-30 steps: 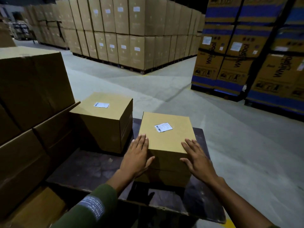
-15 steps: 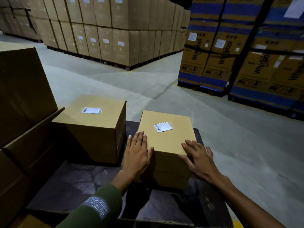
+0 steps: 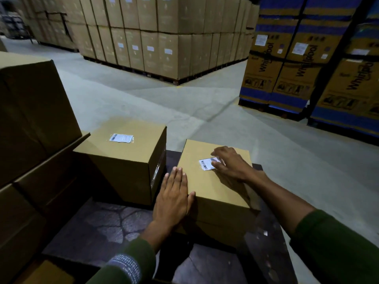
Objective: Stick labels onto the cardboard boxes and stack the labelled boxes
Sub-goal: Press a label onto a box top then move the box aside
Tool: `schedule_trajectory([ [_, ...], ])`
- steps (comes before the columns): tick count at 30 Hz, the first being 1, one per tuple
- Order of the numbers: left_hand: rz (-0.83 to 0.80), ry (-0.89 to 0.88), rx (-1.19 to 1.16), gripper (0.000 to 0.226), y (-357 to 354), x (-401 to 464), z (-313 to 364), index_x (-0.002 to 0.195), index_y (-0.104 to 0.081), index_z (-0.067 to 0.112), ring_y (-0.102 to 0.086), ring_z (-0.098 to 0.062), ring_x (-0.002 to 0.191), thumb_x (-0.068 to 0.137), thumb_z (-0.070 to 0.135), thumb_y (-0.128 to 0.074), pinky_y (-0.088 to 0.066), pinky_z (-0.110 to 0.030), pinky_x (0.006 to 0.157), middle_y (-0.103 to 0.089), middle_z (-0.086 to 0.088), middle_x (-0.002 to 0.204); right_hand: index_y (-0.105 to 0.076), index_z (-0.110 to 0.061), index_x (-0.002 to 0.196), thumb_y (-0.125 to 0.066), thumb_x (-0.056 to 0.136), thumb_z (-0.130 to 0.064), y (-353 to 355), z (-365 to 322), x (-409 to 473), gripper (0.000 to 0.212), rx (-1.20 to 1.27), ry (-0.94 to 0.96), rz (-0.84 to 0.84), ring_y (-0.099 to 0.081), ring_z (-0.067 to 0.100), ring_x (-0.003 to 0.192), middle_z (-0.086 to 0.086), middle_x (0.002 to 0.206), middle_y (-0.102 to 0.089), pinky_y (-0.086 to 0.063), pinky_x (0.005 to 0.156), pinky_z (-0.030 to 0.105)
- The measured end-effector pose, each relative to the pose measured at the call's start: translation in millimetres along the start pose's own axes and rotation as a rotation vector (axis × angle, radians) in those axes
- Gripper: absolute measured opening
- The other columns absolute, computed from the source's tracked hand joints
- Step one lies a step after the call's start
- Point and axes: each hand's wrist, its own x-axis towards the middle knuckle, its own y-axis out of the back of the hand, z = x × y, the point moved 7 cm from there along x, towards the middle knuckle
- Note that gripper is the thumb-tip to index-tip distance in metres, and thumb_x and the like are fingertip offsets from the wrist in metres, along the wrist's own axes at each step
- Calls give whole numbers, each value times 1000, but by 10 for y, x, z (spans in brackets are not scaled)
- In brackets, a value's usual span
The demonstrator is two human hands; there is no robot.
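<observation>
This is a warehouse, because tall blocks of plain brown cardboard cartons with small white labels (image 3: 164,37) stand on pallets at 12 o'clock, blue-and-yellow printed appliance cartons (image 3: 307,74) are stacked at 2 o'clock, and a wide bare grey concrete floor (image 3: 205,111) runs between them.

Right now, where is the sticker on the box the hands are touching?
In the head view, the sticker lies on top of the right box, under the right hand.

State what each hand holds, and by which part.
Nothing is gripped. The left hand lies flat against the near box's left edge; the right hand's fingers touch its label.
</observation>
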Motion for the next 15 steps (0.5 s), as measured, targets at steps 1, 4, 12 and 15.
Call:
schedule_trajectory([
  [1, -1, -4, 9, 72, -6, -1, 3, 142, -45, -3, -31, -34, 144, 104, 47, -10, -22, -48, 113, -40, -23, 150, -49, -24, 137, -39, 90, -55, -22, -2, 45, 57, -4, 6, -38, -40, 24, 129, 2, 141, -46, -39, 103, 47],
  [4, -6, -1, 26, 72, 3, 3, 3, 140, -47, -3, -34, -35, 142, 104, 47, -10, -22, -48, 113, -43, -23, 148, -43, -29, 143, -41, 86, -62, -69, 1, 133, 65, -67, 19, -127, -37, 25, 130, 2, 144, -42, -37, 104, 48],
  [12, -25, 21, 40, 71, -47, -18, -12, 146, -39, 1, -27, -31, 146, 104, 49, -9, -20, -48, 115, -35, -19, 154, -58, -35, 128, -69, 82, -53, 66, -60, 386, 51, -157, 117, -337, -46, 22, 113, 3, 123, -47, -40, 92, 36],
  [15, -25, 30, 43, 71, -36, -19, -8, 147, -39, 2, -27, -31, 146, 104, 49, -9, -19, -48, 115, -35, -19, 154, -60, -36, 123, -73, 80, -52, 99, -93, 442, 48, -171, 119, -358, -48, 21, 108, 1, 119, -46, -44, 91, 36],
])
